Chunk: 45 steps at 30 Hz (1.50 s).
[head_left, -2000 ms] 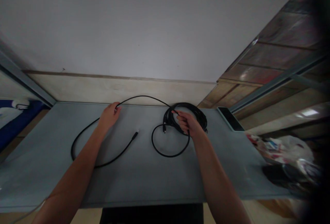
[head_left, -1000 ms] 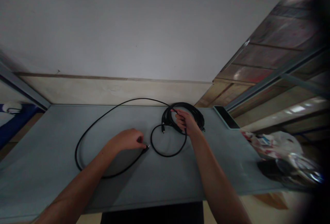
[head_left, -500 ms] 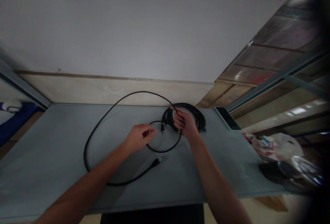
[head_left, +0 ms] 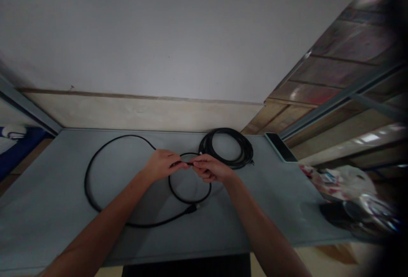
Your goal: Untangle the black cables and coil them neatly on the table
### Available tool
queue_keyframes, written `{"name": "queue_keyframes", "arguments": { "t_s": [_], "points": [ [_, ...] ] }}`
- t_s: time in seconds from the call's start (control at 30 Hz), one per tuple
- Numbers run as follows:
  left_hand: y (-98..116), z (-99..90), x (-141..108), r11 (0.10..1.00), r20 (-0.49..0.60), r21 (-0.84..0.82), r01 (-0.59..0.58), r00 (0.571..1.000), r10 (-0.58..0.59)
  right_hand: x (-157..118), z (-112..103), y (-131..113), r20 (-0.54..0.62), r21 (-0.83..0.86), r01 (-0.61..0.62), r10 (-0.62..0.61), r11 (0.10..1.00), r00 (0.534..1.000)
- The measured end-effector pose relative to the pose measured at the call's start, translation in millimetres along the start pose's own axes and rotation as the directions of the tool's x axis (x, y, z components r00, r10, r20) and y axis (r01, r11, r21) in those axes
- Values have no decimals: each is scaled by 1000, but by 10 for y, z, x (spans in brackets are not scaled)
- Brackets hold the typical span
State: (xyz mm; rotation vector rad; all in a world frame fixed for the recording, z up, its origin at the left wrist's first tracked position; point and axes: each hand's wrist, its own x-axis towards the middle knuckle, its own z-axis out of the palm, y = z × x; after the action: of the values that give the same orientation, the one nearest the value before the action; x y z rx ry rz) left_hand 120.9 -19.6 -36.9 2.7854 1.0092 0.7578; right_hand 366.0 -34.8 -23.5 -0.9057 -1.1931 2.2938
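Observation:
A black cable (head_left: pixel 85 179) lies in a wide loop on the grey table, its plug end (head_left: pixel 191 208) resting near the table's middle. My left hand (head_left: pixel 164 164) pinches this cable, with a short dark piece showing at the fingertips. Close against it, my right hand (head_left: pixel 208 167) is closed on the cable too, fingertips almost touching the left ones. A smaller loop of cable (head_left: pixel 188 202) hangs or lies below both hands. Behind my right hand sits a coiled black cable (head_left: pixel 245 149), flat on the table.
The grey table (head_left: pixel 280 200) backs onto a pale wall. A phone (head_left: pixel 281 147) lies at its right rear. Beyond the right edge are plastic bags (head_left: pixel 353 181) and a dark, shiny round object (head_left: pixel 342 212). Blue material (head_left: pixel 25 143) shows at the far left.
My right hand moved left and down from the coil to meet my left hand, which has closed on the cable. The large loop shifted left and flattened; the smaller loop moved left.

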Motion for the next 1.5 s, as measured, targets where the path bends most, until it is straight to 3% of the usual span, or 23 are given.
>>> {"name": "queue_keyframes", "arguments": {
  "t_s": [0.2,0.4,0.67,0.9,1.1,1.23,1.37,1.5],
  "points": [
    [-242,-227,-26,984,-82,29,174,982,-171,-187,-275,-140,-22,-36,30,-31,999,999],
    [-542,-453,-191,916,-261,-50,397,880,-396,-404,-596,-183,-129,-50,128,-133,991,983],
    [-645,-493,-231,883,-306,-140,449,828,-470,-560,-709,-229,-296,-56,237,-242,970,924],
    [-651,-433,-205,885,-301,-25,466,840,-451,-453,-673,-228,-370,-32,331,-319,943,873],
    [-468,-274,-111,966,-194,-27,258,946,-258,-347,-586,-220,-357,-21,339,-323,941,876],
    [-295,-161,-40,984,-200,-16,180,963,-180,-345,-574,-238,-394,-14,370,-345,929,852],
    [-278,-175,-37,963,-329,6,268,910,-251,-349,-590,-263,-473,2,422,-371,906,799],
    [-431,-163,-120,863,-281,-42,503,823,-494,-310,-588,-261,-506,8,456,-389,890,769]
  ]
}}
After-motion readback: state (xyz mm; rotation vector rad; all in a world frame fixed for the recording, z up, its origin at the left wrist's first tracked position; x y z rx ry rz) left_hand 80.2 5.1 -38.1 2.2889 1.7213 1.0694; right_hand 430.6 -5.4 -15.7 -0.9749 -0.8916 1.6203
